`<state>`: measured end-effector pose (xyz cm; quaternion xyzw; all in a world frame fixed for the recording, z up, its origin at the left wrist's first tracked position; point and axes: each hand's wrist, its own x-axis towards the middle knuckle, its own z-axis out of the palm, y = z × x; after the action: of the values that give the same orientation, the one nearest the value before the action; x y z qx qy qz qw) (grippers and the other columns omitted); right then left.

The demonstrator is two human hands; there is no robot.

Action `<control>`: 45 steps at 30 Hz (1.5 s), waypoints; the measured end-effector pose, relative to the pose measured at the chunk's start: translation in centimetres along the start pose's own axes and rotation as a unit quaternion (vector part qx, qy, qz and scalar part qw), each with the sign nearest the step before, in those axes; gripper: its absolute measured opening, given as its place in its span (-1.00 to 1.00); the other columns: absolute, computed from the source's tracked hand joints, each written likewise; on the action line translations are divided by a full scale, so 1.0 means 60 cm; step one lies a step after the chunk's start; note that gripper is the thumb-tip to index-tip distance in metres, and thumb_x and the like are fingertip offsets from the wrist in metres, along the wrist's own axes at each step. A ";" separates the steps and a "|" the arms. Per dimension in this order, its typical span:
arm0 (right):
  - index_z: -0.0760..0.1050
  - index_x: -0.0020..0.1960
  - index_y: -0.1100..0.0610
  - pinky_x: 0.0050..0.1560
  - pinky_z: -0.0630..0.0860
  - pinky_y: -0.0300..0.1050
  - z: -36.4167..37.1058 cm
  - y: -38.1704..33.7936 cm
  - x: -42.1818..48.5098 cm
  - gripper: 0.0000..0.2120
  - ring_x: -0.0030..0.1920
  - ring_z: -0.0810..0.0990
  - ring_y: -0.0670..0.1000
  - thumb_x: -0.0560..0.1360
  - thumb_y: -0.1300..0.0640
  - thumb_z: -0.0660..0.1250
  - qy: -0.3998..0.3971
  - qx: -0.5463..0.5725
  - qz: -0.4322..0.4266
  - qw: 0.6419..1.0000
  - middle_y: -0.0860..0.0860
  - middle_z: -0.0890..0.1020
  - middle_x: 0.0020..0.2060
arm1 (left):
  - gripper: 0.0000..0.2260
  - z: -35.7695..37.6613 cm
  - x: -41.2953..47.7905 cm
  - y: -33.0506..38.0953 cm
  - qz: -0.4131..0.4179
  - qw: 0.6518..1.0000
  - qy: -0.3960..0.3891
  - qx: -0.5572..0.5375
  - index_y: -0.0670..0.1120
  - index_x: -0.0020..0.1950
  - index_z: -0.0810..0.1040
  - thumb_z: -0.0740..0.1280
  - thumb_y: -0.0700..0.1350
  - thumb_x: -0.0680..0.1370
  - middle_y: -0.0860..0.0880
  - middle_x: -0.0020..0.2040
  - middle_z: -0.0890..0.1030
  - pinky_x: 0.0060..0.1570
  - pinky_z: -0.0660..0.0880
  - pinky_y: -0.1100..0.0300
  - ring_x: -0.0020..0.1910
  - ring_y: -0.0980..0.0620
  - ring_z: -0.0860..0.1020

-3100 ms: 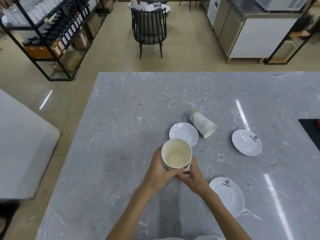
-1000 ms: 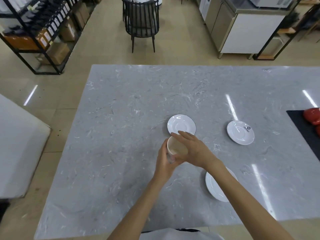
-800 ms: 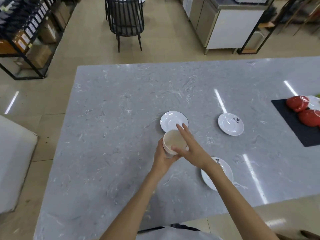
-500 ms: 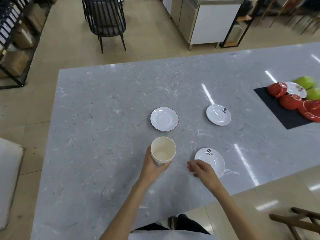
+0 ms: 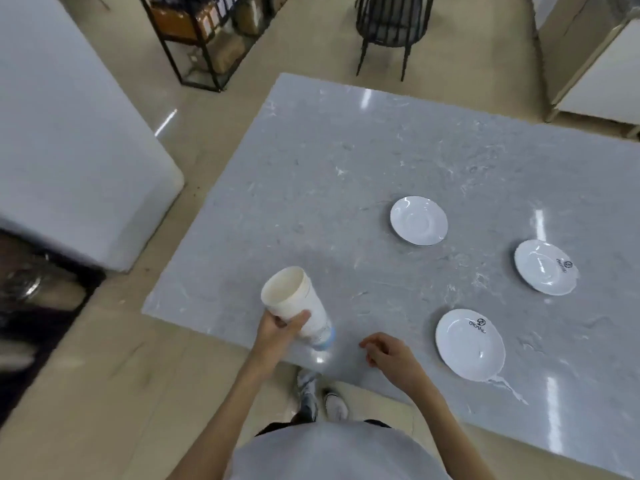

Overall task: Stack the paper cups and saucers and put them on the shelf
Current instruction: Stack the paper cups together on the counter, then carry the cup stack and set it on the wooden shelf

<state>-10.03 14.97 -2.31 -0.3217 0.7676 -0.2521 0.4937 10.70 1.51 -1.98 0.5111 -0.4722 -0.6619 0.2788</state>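
Note:
My left hand (image 5: 278, 332) grips a stack of white paper cups (image 5: 298, 304), tilted with the mouth up and to the left, over the near left corner of the grey marble table (image 5: 311, 174). My right hand (image 5: 389, 355) hovers empty above the table's near edge, fingers loosely curled and apart. Three white saucers lie separately on the table: a plain one (image 5: 419, 220) in the middle, a logo one (image 5: 544, 266) at the right, and another logo one (image 5: 469, 344) close to my right hand.
A black metal shelf (image 5: 207, 32) with boxes and jars stands on the floor at the far left. A black wire chair (image 5: 393, 19) is beyond the table. A white counter block (image 5: 69, 133) sits at left, a white cabinet (image 5: 602, 71) at far right.
The view has swung left, so the table sits to the right. My left hand has tilted the cup stack and carried it toward the table's left corner. My right hand stays empty near the front saucer.

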 end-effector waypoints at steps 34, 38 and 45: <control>0.59 0.09 0.20 0.02 0.56 -0.13 0.741 -0.480 0.067 -0.81 -0.03 0.61 0.09 0.59 0.34 0.23 -0.373 -0.172 -0.146 0.900 0.22 0.64 -0.04 | -0.32 -0.853 -0.361 -0.061 -0.030 0.800 0.509 -0.316 -0.04 0.33 0.51 0.26 0.43 0.42 -0.21 0.21 0.64 0.06 0.61 -0.25 0.13 -0.22 0.65; 0.59 -0.02 0.10 -0.17 0.51 -0.15 0.835 -0.529 0.117 -0.81 -0.17 0.58 0.07 0.60 0.28 0.22 -0.335 -0.177 -0.131 0.916 0.13 0.62 -0.15 | -0.42 -0.975 -0.320 -0.052 -0.021 0.806 0.476 -0.352 -0.03 0.32 0.54 0.23 0.36 0.50 -0.18 0.21 0.67 -0.08 0.66 -0.04 0.08 -0.13 0.68; 0.64 -0.06 -0.14 -0.10 0.52 -0.23 1.103 -0.741 0.172 -0.64 -0.17 0.63 -0.13 0.58 0.28 0.20 -0.386 -0.161 -0.211 0.884 -0.08 0.66 -0.18 | -0.41 -1.139 -0.301 -0.035 -0.014 0.803 0.423 -0.420 -0.06 0.35 0.55 0.20 0.34 0.54 -0.23 0.20 0.66 -0.05 0.64 -0.06 0.10 -0.18 0.66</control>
<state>58.57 -26.90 -2.64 -0.6228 0.4607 -0.0794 0.6274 80.97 -5.52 1.40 0.5799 0.0237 -0.5172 0.6290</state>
